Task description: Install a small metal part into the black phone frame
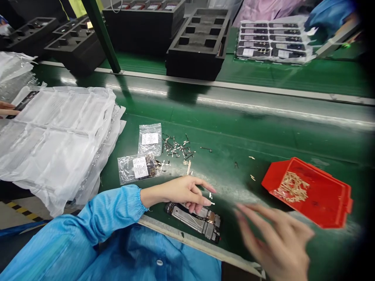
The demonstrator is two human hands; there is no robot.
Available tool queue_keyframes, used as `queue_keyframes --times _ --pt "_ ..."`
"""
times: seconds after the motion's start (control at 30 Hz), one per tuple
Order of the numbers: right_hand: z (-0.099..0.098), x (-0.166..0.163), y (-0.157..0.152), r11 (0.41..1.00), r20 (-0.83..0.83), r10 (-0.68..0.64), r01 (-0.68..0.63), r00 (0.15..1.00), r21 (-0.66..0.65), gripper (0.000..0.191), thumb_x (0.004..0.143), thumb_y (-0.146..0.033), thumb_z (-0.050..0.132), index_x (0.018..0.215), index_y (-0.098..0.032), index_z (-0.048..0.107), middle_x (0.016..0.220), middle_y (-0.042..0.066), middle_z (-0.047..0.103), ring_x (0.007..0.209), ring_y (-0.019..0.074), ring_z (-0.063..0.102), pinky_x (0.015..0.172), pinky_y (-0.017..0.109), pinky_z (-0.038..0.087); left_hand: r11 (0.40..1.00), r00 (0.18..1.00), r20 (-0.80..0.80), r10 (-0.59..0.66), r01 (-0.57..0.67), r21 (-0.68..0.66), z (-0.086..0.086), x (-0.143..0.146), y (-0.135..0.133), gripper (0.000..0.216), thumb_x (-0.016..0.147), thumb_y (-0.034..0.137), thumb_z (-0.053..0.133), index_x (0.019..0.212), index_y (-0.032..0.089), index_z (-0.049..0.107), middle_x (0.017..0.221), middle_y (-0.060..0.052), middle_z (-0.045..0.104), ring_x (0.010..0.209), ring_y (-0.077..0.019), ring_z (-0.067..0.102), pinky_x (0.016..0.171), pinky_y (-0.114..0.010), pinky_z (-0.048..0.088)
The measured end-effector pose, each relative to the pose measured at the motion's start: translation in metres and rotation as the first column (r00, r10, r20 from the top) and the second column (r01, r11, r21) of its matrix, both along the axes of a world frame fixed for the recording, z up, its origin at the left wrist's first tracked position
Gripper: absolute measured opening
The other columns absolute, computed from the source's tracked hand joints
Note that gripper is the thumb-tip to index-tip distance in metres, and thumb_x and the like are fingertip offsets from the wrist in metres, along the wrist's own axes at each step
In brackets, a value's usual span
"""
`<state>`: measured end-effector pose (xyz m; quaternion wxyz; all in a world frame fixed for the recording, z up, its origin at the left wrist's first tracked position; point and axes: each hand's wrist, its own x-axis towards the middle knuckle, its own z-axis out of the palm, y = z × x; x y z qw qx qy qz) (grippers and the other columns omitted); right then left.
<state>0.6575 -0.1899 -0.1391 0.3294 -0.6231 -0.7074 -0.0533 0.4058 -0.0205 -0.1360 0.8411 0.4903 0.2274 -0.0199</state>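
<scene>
left hand (183,193) pins phone frame (195,219), fingers loosely spread. right hand (275,238) blurred, open, empty, near red bin (310,193). step: fetching a part; next needs a fine pinch.

I see a green bench (234,128) running left to right, with a pale strip along its far side. At near centre a phone frame (199,220) lies flat by the near edge. Just beyond it, two small clear bags (143,156) with white labels lie side by side, and loose metal pins (177,148) are scattered to their right. A red bin (328,201) of pale small parts sits at near right, with a few stray bits between it and the pins. A stack of clear plastic sheets (58,132) covers the left. Far off, black foam trays (202,43) and a wrapped tray of parts (272,41) rest on the green surface.
</scene>
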Motion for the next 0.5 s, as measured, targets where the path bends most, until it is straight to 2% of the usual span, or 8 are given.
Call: queue_keyframes --times 0.1,0.17,0.27,0.33,0.37,0.4,0.43,0.5 --pt "0.002 -0.044 0.009 0.993 0.199 0.085 -0.099 0.976 0.063 0.027 0.101 -0.015 0.08 0.126 -0.026 0.075 0.106 0.003 0.08 0.093 0.0242 0.067 0.085 0.042 0.04 0.999 1.0 0.006 -0.025 0.025 -0.025 0.0 0.0 0.0 0.065 0.092 0.042 0.086 0.146 0.013 0.064 0.068 0.002 0.072 0.053 -0.0098 0.061 0.054 -0.022 0.046" --pt "0.003 -0.053 0.014 0.986 0.218 0.116 -0.139 0.969 0.093 0.024 0.101 -0.01 0.078 0.121 -0.023 0.074 0.1 0.002 0.081 0.092 0.0233 0.066 0.082 0.04 0.039 0.999 0.999 0.009 -0.047 0.047 -0.028 0.003 0.001 0.001 0.068 0.091 0.046 0.087 0.146 0.013 0.063 0.068 0.002 0.071 0.053 -0.0096 0.06 0.055 -0.023 0.046" --pt "0.002 -0.048 0.014 0.992 0.121 0.096 -0.105 0.988 0.071 0.022 0.101 -0.008 0.076 0.116 -0.024 0.074 0.097 0.001 0.08 0.09 0.0229 0.065 0.083 0.041 0.039 0.996 0.998 0.014 -0.066 0.065 0.063 0.011 0.0 -0.002 0.064 0.098 0.051 0.077 0.148 0.014 0.059 0.07 0.002 0.07 0.055 -0.0109 0.06 0.057 -0.024 0.046" --pt "0.002 -0.042 0.011 0.998 -0.083 0.061 -0.063 0.995 -0.023 0.014 0.105 -0.014 0.073 0.111 -0.026 0.073 0.099 0.002 0.077 0.09 0.0225 0.065 0.084 0.04 0.043 0.954 1.0 -0.004 0.019 -0.017 0.3 0.015 -0.005 -0.012 0.052 0.103 0.051 0.069 0.141 0.016 0.061 0.073 0.002 0.07 0.059 -0.0119 0.06 0.061 -0.026 0.047" --pt "0.002 -0.04 0.009 0.992 -0.214 0.045 -0.069 0.976 -0.106 0.008 0.107 -0.018 0.071 0.107 -0.026 0.072 0.098 0.002 0.075 0.088 0.0218 0.066 0.082 0.038 0.046 0.879 0.996 -0.007 0.094 -0.08 0.469 0.016 -0.009 -0.019 0.044 0.105 0.05 0.067 0.133 0.017 0.064 0.076 0.001 0.07 0.063 -0.013 0.061 0.065 -0.028 0.048" --pt "0.001 -0.038 0.007 0.975 -0.341 0.03 -0.103 0.94 -0.199 0.006 0.108 -0.023 0.068 0.103 -0.026 0.07 0.097 0.003 0.073 0.086 0.0207 0.066 0.078 0.035 0.048 0.755 0.986 0.001 0.167 -0.128 0.643 0.016 -0.014 -0.028 0.037 0.104 0.048 0.067 0.123 0.017 0.067 0.08 -0.001 0.07 0.069 -0.015 0.062 0.071 -0.031 0.049" --pt "-0.001 -0.037 0.005 0.943 -0.447 0.008 -0.156 0.895 -0.295 0.01 0.11 -0.027 0.066 0.1 -0.026 0.069 0.094 0.002 0.071 0.082 0.0196 0.065 0.073 0.033 0.05 0.599 0.977 0.014 0.213 -0.141 0.788 0.014 -0.02 -0.038 0.034 0.103 0.049 0.069 0.115 0.017 0.067 0.086 -0.004 0.072 0.079 -0.0182 0.064 0.078 -0.035 0.05" --pt "-0.005 -0.036 0.002 0.86 -0.565 -0.041 -0.258 0.824 -0.439 0.018 0.111 -0.034 0.064 0.096 -0.025 0.069 0.088 0.002 0.068 0.073 0.0179 0.062 0.063 0.03 0.05 0.312 0.978 0.008 0.209 -0.074 0.947 0.009 -0.034 -0.057 0.041 0.098 0.055 0.076 0.113 0.018 0.068 0.109 -0.011 0.075 0.104 -0.0286 0.065 0.093 -0.046 0.049"
